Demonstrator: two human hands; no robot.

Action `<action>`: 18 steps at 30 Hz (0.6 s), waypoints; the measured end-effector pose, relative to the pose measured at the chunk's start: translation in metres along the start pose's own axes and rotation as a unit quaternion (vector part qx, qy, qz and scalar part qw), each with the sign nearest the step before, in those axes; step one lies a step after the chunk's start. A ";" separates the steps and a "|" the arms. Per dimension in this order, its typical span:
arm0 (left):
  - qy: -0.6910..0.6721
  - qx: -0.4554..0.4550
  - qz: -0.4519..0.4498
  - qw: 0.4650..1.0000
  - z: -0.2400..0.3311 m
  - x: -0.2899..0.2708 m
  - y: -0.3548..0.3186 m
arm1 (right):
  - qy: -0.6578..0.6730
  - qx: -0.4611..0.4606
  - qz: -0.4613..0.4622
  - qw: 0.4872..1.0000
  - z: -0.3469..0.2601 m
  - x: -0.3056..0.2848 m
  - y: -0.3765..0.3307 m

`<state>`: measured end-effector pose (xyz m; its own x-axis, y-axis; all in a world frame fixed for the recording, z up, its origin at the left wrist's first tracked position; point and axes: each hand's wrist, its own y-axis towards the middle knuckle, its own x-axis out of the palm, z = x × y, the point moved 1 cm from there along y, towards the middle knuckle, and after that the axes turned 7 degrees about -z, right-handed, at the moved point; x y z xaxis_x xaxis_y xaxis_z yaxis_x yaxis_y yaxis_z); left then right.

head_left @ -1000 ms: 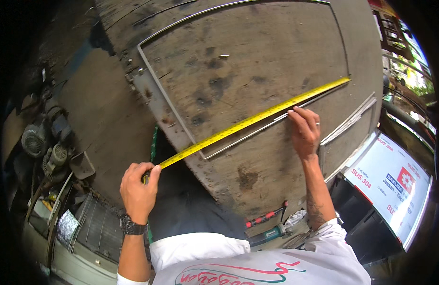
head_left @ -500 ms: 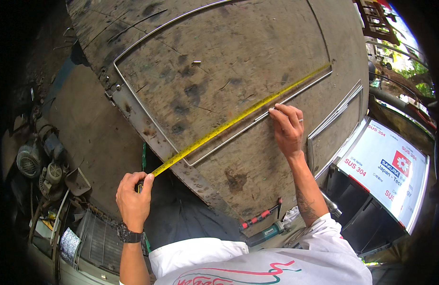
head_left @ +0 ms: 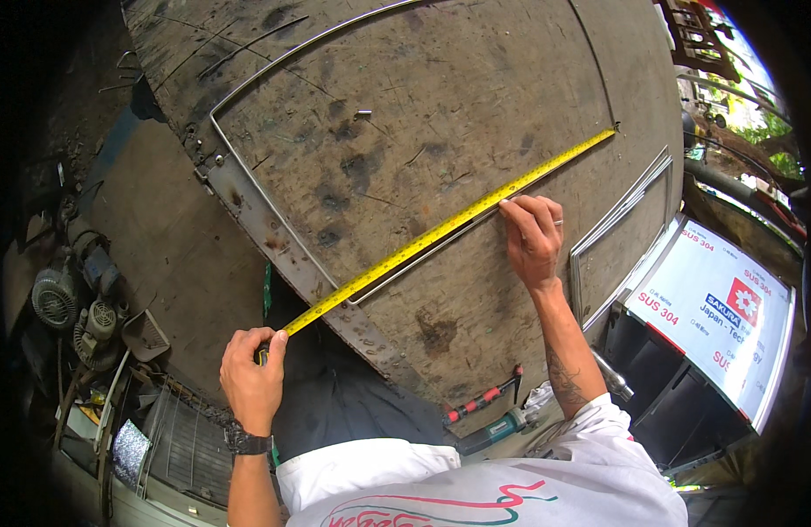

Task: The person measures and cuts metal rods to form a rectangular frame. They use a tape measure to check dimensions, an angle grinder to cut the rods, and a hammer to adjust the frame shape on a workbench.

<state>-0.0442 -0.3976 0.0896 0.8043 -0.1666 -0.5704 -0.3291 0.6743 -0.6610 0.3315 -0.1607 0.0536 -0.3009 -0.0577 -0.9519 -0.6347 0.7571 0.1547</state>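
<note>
Off the near edge of the bench, the left hand [head_left: 252, 373] is closed around a tape case, holding the yellow tape [head_left: 449, 228] taut. The right hand [head_left: 533, 237] lies on the board near its right side, fingers narrow, fingertips pressing the tape down against the frame [head_left: 273, 224]. The tape runs diagonally from the case, over the near edge, to its hook at the frame's far right corner. This looks like a measuring step along the frame's long side; the next move likely calls for keeping the tape flat and straight while a reading is taken at the fingertips.

The frame is thin, bright metal rod with rounded corners. The bench [head_left: 405, 97] top is a worn, stained, scratched board with a rusty metal edge. A red-handled clamp [head_left: 484, 400] sits at the near edge, beside a teal power tool [head_left: 497, 430].
</note>
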 end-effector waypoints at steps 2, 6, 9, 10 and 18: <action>-0.003 0.002 0.003 1.000 0.001 0.003 -0.002 | -0.002 -0.001 0.001 1.000 0.000 0.000 0.000; 0.007 -0.013 -0.004 1.000 0.002 0.005 -0.005 | -0.004 -0.002 0.002 1.000 0.000 0.001 0.000; 0.007 -0.014 -0.003 1.000 0.002 0.004 -0.006 | -0.009 -0.002 -0.002 1.000 0.002 0.001 -0.001; 0.003 -0.011 -0.004 1.000 0.002 0.005 -0.006 | -0.012 -0.006 0.003 1.000 0.002 0.000 -0.001; 0.006 -0.011 0.011 1.000 -0.006 0.009 -0.009 | -0.013 -0.020 0.008 1.000 0.001 0.001 0.000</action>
<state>-0.0371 -0.4098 0.0872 0.7910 -0.1601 -0.5905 -0.3578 0.6620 -0.6587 0.3318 -0.1607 0.0527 -0.2927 -0.0295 -0.9557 -0.6578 0.7316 0.1789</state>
